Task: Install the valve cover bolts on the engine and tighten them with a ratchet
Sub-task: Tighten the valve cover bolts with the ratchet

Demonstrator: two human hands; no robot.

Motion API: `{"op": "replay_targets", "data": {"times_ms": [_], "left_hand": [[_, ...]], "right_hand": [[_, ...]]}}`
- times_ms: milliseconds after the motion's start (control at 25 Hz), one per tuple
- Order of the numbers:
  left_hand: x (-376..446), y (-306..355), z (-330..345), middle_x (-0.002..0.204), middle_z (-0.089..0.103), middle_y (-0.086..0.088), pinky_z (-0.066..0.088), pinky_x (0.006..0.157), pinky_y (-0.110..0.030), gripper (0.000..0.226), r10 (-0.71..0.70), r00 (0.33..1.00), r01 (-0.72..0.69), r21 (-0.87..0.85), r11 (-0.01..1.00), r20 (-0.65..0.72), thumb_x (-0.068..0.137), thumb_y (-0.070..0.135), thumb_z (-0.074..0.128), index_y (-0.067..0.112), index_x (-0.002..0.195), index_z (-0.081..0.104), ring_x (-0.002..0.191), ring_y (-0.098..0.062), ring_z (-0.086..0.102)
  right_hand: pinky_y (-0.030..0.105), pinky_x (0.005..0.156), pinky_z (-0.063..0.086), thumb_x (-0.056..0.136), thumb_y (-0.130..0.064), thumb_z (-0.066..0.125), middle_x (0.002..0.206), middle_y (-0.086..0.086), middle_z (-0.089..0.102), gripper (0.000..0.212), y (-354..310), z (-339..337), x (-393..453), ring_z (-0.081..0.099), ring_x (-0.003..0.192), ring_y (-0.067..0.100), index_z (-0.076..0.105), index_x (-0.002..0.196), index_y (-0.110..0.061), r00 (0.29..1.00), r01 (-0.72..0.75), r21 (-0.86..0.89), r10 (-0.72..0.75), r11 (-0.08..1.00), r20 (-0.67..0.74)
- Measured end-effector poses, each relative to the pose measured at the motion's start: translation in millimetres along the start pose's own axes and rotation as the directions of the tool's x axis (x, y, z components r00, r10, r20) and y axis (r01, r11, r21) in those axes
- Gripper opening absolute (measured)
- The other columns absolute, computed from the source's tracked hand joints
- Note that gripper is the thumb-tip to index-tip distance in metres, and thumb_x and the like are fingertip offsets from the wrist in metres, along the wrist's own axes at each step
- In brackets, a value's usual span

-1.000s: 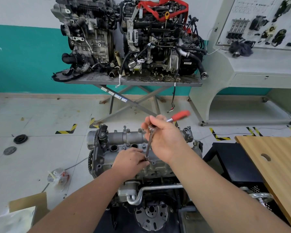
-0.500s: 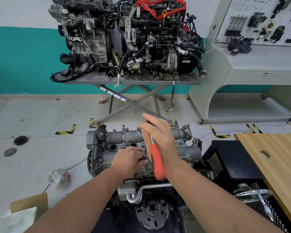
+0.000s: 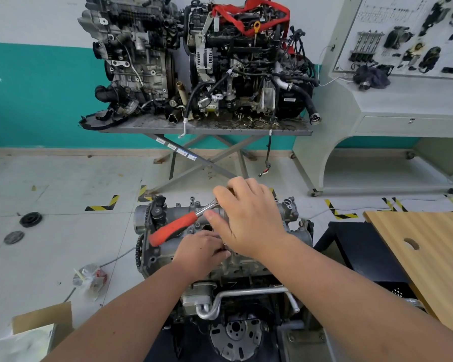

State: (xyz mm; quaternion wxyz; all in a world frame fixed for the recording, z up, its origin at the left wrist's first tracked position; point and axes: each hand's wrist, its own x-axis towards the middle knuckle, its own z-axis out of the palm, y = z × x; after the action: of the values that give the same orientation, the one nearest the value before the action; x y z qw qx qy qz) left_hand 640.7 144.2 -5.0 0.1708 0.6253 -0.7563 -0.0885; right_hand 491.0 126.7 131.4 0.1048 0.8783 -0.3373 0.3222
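The fingers of the right hand point(image 3: 249, 218) are curled over the chromed head end of the red-handled steel ratchet point(image 3: 178, 227), thumb under its shank, while the orange-red grip sticks out to the left over the grey cast-aluminium valve cover point(image 3: 168, 246) of the engine standing near the camera. Just nearer, the left hand point(image 3: 202, 250) has its fingers bent down onto the cover, seemingly steadying the socket or a bolt; what they pinch is hidden by the right hand, so I cannot tell. One small dark bolt point(image 3: 192, 198) stands proud along the cover's far edge.

The ratchet looks stiff and fairly heavy; a hold out on the rubbery grip would likely give leverage, the bare metal being slippery. The bolts are probably small and easily dropped into the plug wells.

Beyond, two dirty engines sit on a grey scissor-leg tabletop point(image 3: 207, 130); a wooden board point(image 3: 429, 246) lies at right, a cardboard box point(image 3: 37, 325) near left. The raised sensor housing at the cover's left end may foul the handle's swing
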Motion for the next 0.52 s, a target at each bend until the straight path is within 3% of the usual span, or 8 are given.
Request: {"op": "replay_targets", "data": {"times_ms": [120,200,280,320,360,440,480,520], "left_hand": [[0.4,-1.5,2.4,0.116,0.068,0.014,0.043,0.082,-0.031,0.026,-0.042,0.996,0.041,0.010,0.999,0.077,0.094,0.050,0.053,0.036,0.100,0.073,0.120,-0.006,0.052],[0.7,-3.0,2.6,0.118,0.068,0.017,0.045,0.091,-0.032,0.026,-0.060,0.994,0.060,0.007,0.998,0.089,0.094,0.051,0.053,0.036,0.102,0.073,0.126,-0.002,0.047],[1.6,-4.3,3.9,0.120,0.068,0.018,0.045,0.098,-0.034,0.027,-0.068,0.992,0.068,0.002,0.998,0.110,0.095,0.051,0.053,0.036,0.105,0.074,0.132,0.001,0.042],[2.2,-3.8,4.3,0.119,0.068,0.018,0.044,0.099,-0.035,0.028,-0.062,0.992,0.063,-0.001,0.998,0.107,0.095,0.051,0.053,0.036,0.106,0.074,0.133,0.002,0.041],[2.2,-2.5,3.4,0.119,0.068,0.018,0.044,0.100,-0.036,0.028,-0.062,0.992,0.062,-0.002,0.998,0.110,0.095,0.051,0.052,0.036,0.106,0.074,0.134,0.002,0.040],[2.7,-2.2,2.2,0.122,0.067,0.018,0.043,0.101,-0.037,0.030,-0.068,0.991,0.068,0.006,0.998,0.115,0.095,0.053,0.051,0.038,0.108,0.073,0.135,0.001,0.039],[3.0,-2.4,2.1,0.124,0.066,0.018,0.042,0.101,-0.037,0.031,-0.069,0.990,0.067,0.014,0.998,0.121,0.095,0.054,0.050,0.038,0.109,0.072,0.135,0.001,0.039],[2.4,-2.5,1.8,0.126,0.065,0.017,0.042,0.102,-0.037,0.031,-0.071,0.989,0.070,0.017,0.997,0.127,0.095,0.054,0.050,0.039,0.110,0.072,0.135,0.001,0.039]], "right_hand": [[0.034,0.061,0.039,0.099,-0.042,0.047,0.081,0.002,0.059,0.037,3.9,-2.3,8.6,0.050,0.074,0.023,0.066,0.087,-0.014,0.999,0.039,-0.020,-0.039,0.999,-0.017],[0.030,0.056,0.031,0.098,-0.038,0.051,0.068,-0.002,0.054,0.033,2.0,-5.4,17.3,0.047,0.065,0.021,0.061,0.077,-0.015,0.996,-0.039,0.007,0.038,0.999,0.081],[0.032,0.050,0.033,0.095,-0.034,0.050,0.060,-0.003,0.053,0.032,0.0,-7.8,27.8,0.049,0.059,0.022,0.052,0.071,-0.014,0.937,-0.265,0.080,0.237,0.961,0.255],[0.034,0.053,0.039,0.093,-0.031,0.050,0.060,-0.001,0.059,0.029,1.4,-9.4,33.7,0.052,0.059,0.023,0.052,0.072,-0.011,0.858,-0.454,0.174,0.375,0.874,0.351],[0.036,0.059,0.045,0.090,-0.027,0.050,0.063,0.001,0.066,0.025,3.1,-11.3,38.8,0.057,0.059,0.022,0.055,0.076,-0.008,0.732,-0.658,0.311,0.487,0.685,0.476],[0.041,0.078,0.047,0.090,-0.018,0.054,0.067,0.003,0.072,0.013,1.3,-14.1,42.1,0.065,0.062,0.018,0.058,0.086,-0.006,0.489,-0.850,0.523,0.472,0.067,0.734],[0.042,0.083,0.044,0.092,-0.014,0.055,0.069,0.003,0.072,0.007,0.5,-13.2,39.4,0.067,0.065,0.018,0.057,0.089,-0.008,0.447,-0.813,0.547,0.391,-0.198,0.805],[0.038,0.084,0.042,0.094,-0.012,0.056,0.071,0.001,0.072,0.007,0.1,-12.1,35.5,0.068,0.068,0.017,0.057,0.087,-0.012,0.446,-0.742,0.554,0.338,-0.379,0.829]]}}
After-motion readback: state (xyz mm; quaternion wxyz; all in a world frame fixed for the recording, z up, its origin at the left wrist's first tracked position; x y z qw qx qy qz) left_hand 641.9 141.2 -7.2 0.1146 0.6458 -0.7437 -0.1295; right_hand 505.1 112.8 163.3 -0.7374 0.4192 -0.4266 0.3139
